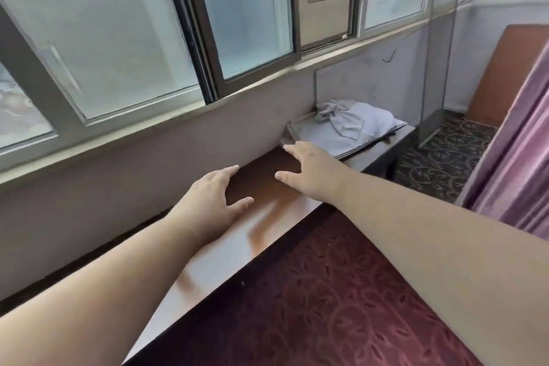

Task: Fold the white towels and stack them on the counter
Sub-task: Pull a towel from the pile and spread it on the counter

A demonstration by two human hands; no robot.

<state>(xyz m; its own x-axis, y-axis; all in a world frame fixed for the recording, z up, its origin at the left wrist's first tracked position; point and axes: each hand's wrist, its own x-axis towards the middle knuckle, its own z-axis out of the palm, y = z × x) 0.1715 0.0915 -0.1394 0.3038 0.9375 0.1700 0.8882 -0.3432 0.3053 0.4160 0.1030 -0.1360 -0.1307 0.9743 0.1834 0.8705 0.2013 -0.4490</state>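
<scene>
A heap of white towels (353, 125) lies at the far right end of the glossy brown counter (214, 258) under the window. A flat folded towel lies underneath, and a crumpled knotted one sits on top. My left hand (211, 205) hovers palm down over the counter, fingers apart, holding nothing. My right hand (312, 169) reaches farther, fingers spread and empty, its fingertips just short of the near edge of the towel heap. Both forearms stretch in from the bottom of the view.
A wall with sliding windows (166, 38) runs along the back of the counter. A framed screen panel (436, 68) leans at the counter's far end. Patterned red carpet (341, 306) covers the floor, and a purple curtain (517, 157) hangs at the right.
</scene>
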